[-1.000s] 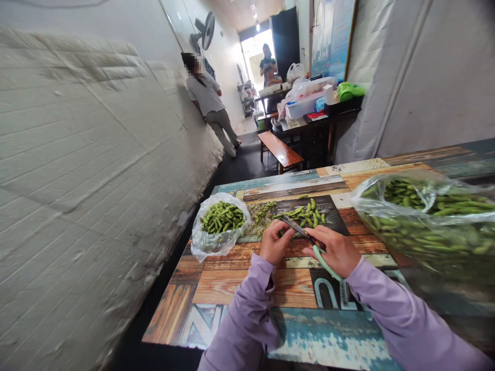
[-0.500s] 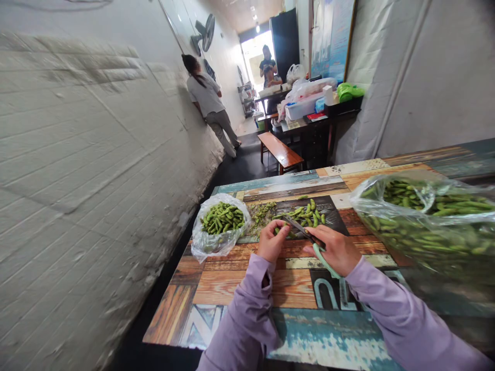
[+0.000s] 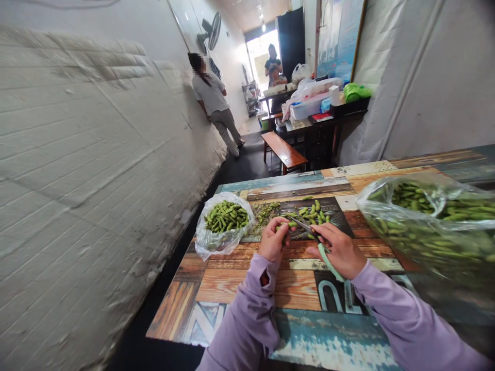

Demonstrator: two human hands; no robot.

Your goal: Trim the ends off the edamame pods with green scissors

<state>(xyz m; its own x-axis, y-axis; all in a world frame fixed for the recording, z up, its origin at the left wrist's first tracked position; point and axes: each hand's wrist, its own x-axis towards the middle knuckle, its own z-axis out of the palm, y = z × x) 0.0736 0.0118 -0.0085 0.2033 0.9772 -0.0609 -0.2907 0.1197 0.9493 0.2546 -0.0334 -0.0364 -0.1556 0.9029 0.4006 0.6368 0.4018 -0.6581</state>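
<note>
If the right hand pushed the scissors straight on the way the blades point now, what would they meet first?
The right hand aims the scissors up-left at the pod pinched in the left hand, so probably that pod and those fingertips first. Beyond lies the trimmings pile.

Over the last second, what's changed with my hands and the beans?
Little changed. The left hand still pinches a green pod, now raised slightly toward the scissors that the right hand keeps holding. The small bag of pods, loose pile and big bag stayed put on the table.
</note>
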